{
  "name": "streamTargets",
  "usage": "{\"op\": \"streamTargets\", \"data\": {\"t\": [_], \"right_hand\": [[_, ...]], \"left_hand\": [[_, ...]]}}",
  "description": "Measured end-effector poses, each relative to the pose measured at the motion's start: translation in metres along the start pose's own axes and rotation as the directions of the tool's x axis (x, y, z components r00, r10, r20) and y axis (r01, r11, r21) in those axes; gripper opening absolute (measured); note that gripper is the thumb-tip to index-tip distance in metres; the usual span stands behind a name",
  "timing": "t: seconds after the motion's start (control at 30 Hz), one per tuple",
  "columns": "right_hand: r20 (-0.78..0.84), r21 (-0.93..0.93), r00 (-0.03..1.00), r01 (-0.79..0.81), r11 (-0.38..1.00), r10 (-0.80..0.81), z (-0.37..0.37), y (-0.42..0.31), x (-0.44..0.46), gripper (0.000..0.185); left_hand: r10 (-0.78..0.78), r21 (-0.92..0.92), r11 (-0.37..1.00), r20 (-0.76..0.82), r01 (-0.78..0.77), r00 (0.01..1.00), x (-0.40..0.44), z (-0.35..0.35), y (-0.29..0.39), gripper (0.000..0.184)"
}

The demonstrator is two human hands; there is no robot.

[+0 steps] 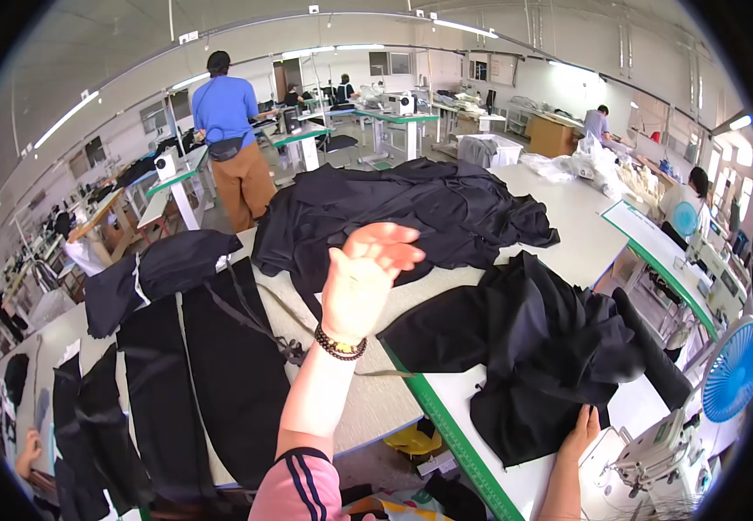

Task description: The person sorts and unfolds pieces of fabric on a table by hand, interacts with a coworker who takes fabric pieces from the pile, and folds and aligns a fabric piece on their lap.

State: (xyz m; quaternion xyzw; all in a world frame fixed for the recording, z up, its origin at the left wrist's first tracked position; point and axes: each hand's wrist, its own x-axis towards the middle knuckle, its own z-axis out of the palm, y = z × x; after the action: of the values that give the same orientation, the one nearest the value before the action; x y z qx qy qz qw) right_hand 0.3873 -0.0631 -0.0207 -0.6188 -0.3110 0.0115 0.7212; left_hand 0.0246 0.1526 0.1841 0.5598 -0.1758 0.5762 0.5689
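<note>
My left hand [363,282], with a beaded bracelet [340,346] at the wrist, is raised over the table, palm up and fingers apart, holding nothing. Behind it spreads a large heap of black garments [411,204]. My right hand [581,431] grips the near edge of a crumpled black garment [537,347] beside the sewing machine [663,456]; part of its fingers is hidden by the cloth. That garment lies across the table and the white machine top [515,482]. Flat black cloth panels [229,373] and a folded black bundle [164,273] lie to the left.
A blue fan [733,373] stands at the right, near a dark roll [654,347]. A green-edged sewing table [667,269] is beyond. A co-worker in a blue shirt [224,108] stands ahead. Another person's hand [29,451] shows at the lower left.
</note>
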Motion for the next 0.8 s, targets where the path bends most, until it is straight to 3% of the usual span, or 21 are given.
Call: {"op": "streamTargets", "data": {"t": [0.03, 0.13, 0.3, 0.37, 0.4, 0.43, 0.53, 0.57, 0.67, 0.8], "right_hand": [[-0.005, 0.011, 1.000, -0.002, 1.000, 0.002, 0.001, 0.004, 0.001, 0.024], [0.049, 0.046, 0.999, -0.021, 0.999, 0.019, -0.006, 0.008, 0.002, 0.023], [0.010, -0.051, 1.000, 0.008, 0.999, -0.008, -0.001, 0.000, 0.001, 0.024], [-0.022, -0.045, 0.995, 0.095, 0.995, -0.096, -0.001, 0.027, 0.007, 0.023], [-0.040, -0.044, 0.990, 0.132, 0.990, -0.133, 0.005, 0.016, 0.006, 0.023], [0.053, 0.075, 0.998, -0.034, 0.997, 0.030, 0.000, 0.005, 0.001, 0.023], [-0.003, -0.071, 0.998, 0.060, 0.996, -0.060, 0.004, -0.016, -0.002, 0.024], [0.091, -0.013, 0.996, -0.020, 1.000, 0.021, -0.004, -0.008, 0.001, 0.023], [0.092, 0.020, 0.996, 0.011, 1.000, -0.013, -0.001, 0.001, 0.004, 0.023], [0.036, -0.099, 0.999, 0.035, 0.994, -0.031, -0.001, -0.001, 0.004, 0.022]], "left_hand": [[-0.034, 0.059, 0.998, 0.086, 0.029, 0.996, 0.008, 0.019, 0.008, 0.073], [0.006, -0.074, 0.997, 0.324, 0.019, 0.946, 0.036, 0.071, 0.037, 0.078], [0.105, -0.115, 0.992, 0.468, -0.057, 0.878, 0.070, 0.134, 0.086, 0.074], [0.137, -0.109, 0.990, 0.535, -0.093, 0.834, 0.078, 0.158, 0.102, 0.072], [0.148, -0.107, 0.989, 0.555, -0.106, 0.819, 0.077, 0.167, 0.109, 0.072], [0.146, -0.084, 0.989, 0.559, -0.119, 0.816, 0.076, 0.174, 0.115, 0.071], [0.200, -0.050, 0.978, 0.530, -0.205, 0.824, 0.071, 0.188, 0.132, 0.068], [0.219, -0.033, 0.971, 0.533, -0.238, 0.817, 0.069, 0.193, 0.136, 0.068], [0.271, 0.014, 0.944, 0.538, -0.330, 0.798, 0.056, 0.205, 0.144, 0.065], [0.351, 0.081, 0.887, 0.522, -0.455, 0.777, 0.044, 0.214, 0.156, 0.062]]}}
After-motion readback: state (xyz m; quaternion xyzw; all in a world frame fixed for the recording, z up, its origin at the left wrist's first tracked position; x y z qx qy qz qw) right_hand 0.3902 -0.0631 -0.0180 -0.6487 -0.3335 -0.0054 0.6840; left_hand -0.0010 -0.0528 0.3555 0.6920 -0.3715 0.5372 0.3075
